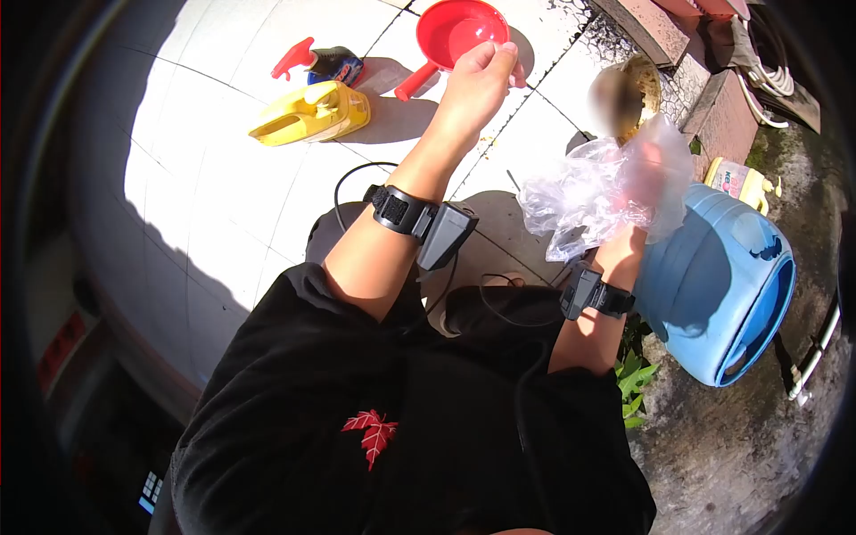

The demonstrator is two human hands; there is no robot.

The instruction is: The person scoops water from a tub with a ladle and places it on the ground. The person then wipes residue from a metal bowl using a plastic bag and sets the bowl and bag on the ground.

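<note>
My left hand [488, 82] is closed, with thumb and fingers drawn together, above the edge of a red plastic dipper [446, 31] on the tiles. Whatever those fingers may hold does not show. A crumpled clear plastic bag [571, 196] covers my right hand [649, 176] and hangs out to its left. Through the plastic that hand is only a blur, so its fingers cannot be made out. Just beyond the bag sits a round, brownish container [646, 89], partly blurred.
A yellow jug [325, 116] and a spray bottle with a red trigger [334, 64] are on the white tiles at left. At right, a blue barrel [713, 276] lies on its side near a white-and-yellow container [731, 178]. Hoses [762, 76] and bricks [722, 111] are behind.
</note>
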